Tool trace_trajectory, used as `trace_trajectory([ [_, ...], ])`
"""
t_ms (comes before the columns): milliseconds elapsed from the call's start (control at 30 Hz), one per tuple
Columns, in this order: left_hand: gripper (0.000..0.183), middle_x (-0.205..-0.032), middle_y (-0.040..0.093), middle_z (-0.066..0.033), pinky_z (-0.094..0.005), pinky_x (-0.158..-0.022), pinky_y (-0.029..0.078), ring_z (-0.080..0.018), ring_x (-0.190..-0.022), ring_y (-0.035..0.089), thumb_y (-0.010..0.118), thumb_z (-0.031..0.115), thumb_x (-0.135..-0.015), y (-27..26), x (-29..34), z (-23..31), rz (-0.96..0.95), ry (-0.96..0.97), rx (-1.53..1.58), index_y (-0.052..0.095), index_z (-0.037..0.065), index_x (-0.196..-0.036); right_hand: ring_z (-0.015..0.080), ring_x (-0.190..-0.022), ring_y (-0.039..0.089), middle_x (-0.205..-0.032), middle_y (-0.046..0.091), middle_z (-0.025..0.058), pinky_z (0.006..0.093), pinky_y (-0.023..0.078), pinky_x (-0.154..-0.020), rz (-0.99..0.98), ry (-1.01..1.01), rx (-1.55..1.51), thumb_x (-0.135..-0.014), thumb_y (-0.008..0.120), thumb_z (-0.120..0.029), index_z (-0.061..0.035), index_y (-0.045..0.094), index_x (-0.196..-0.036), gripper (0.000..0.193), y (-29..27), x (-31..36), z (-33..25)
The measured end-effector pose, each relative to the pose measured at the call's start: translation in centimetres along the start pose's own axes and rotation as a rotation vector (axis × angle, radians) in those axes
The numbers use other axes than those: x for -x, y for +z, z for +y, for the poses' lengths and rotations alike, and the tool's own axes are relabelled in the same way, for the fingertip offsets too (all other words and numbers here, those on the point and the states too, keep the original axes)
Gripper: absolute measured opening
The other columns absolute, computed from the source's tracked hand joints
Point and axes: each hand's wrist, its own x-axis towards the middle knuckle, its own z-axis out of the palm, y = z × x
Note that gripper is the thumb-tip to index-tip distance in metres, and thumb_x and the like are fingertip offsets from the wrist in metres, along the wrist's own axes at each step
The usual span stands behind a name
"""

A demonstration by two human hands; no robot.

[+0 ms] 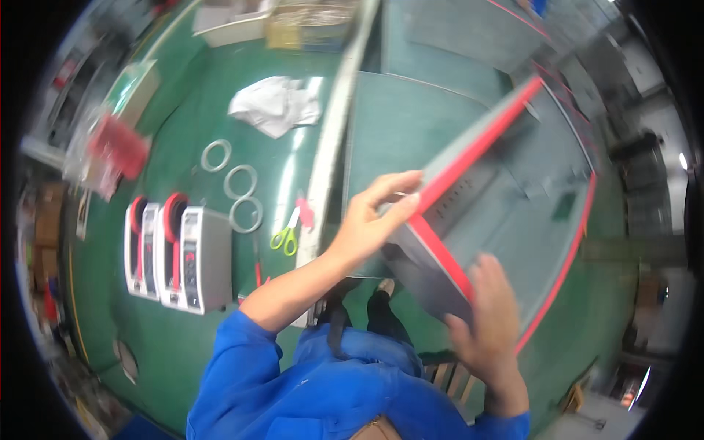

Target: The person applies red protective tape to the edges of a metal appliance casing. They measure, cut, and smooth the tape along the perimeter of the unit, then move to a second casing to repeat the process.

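A large grey open box (543,183), its rim edged with red tape (477,158), stands tilted in front of me on the right. My left hand (378,216) is closed at its near left corner, thumb and fingers about the taped edge. Close to the near rim is my right hand (488,315), blurred by motion, with its fingers stretched out and the thumb apart. Its fingertips overlap the end of the red strip there; whether they touch it, I cannot tell. The box's near outer side is dark and partly hidden.
On the green tabletop to the left are two white tape dispensers (202,257) with red rolls, several pale rings (242,182), green-handled scissors (286,238) and a white cloth (275,106). Farther left lies a red plastic-wrapped bundle (117,147). A cardboard box (308,29) sits at the back.
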Motion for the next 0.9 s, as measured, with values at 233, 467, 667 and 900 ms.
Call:
trace_trajectory([
  [233,0.018,-0.104,0.057,-0.0065,-0.0236,-0.086,0.036,-0.0117,-0.098,0.050,0.051,0.003,-0.084,1.4,-1.0,-0.2,0.046,0.146,-0.028,0.060,-0.002,-0.100,0.0351,-0.112,0.044,-0.120,0.044,0.0245,0.0405,0.035,-0.096,0.230,0.103,0.139,-0.061,0.069,-0.024,0.0088,0.041,-0.118,0.072,5.8,-2.5,-1.3],
  [467,0.021,-0.105,0.055,-0.0089,-0.0257,-0.088,0.036,-0.0147,-0.101,0.049,0.047,0.009,-0.088,2.1,-0.5,-1.1,0.171,0.149,-0.063,0.058,-0.005,-0.100,0.0346,-0.112,0.046,-0.120,0.047,0.0220,0.0427,0.035,-0.095,0.149,0.302,0.331,-0.061,0.069,-0.025,0.0060,0.046,-0.115,0.066,2.2,10.2,1.8],
  [667,0.032,-0.107,0.056,-0.0130,-0.0270,-0.086,0.039,-0.0158,-0.097,0.053,0.045,0.017,-0.089,4.0,-0.2,-1.5,0.312,0.139,0.037,0.051,-0.006,-0.111,0.0360,-0.111,0.046,-0.117,0.050,0.0222,0.0460,0.034,-0.094,0.074,0.307,0.397,-0.078,0.055,-0.037,0.0048,0.050,-0.111,0.053,-0.4,18.4,4.7],
  [900,0.054,-0.136,0.028,-0.0135,-0.0329,-0.097,0.032,-0.0223,-0.121,0.034,0.038,0.022,-0.092,8.8,2.5,-3.6,0.540,0.325,-0.089,0.014,0.001,-0.136,0.0390,-0.106,0.048,-0.108,0.055,0.0198,0.0495,0.034,-0.092,0.388,-0.311,0.226,-0.089,0.028,-0.049,-0.0034,0.056,-0.104,0.055,-0.2,16.9,13.6],
])
